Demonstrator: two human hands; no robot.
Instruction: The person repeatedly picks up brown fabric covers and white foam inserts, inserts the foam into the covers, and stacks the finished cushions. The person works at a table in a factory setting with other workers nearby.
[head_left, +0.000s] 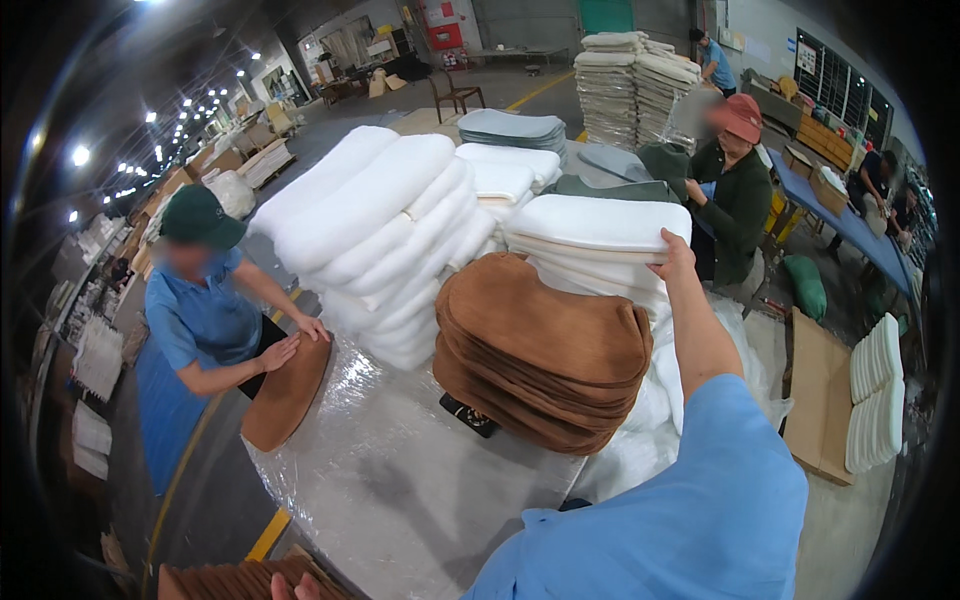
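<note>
I saw the table (400, 480), wrapped in clear plastic film, spread out below and to the left of my right hand (672, 262). On it, well to the left of that hand, the big heap of white foam pads (380, 215) leaned in a slanting row. Directly under the hand and a little to its left lay the stack of brown fabric covers (545, 350), piled flat and sagging at the edges.

My right hand was stretched forward from its blue sleeve (700, 510) and rested on the right end of the top white cushion (595, 222), which sat on a shorter stack of white cushions just behind the brown covers. The fingers curled over the cushion's rim, touching it; whether they had truly clamped it or only pressed on it, I could not tell.

My left hand (295, 588) showed only as fingertips at the lower edge, on a second pile of brown covers (240, 580); how far it was open I could not tell.

Far to the left of my right hand, a co-worker in a green cap (200, 215) pressed both hands on a round brown cover (288, 392) at the table's edge. Just right of the cushion, another person in a red cap (740, 115) stood close by.
</note>
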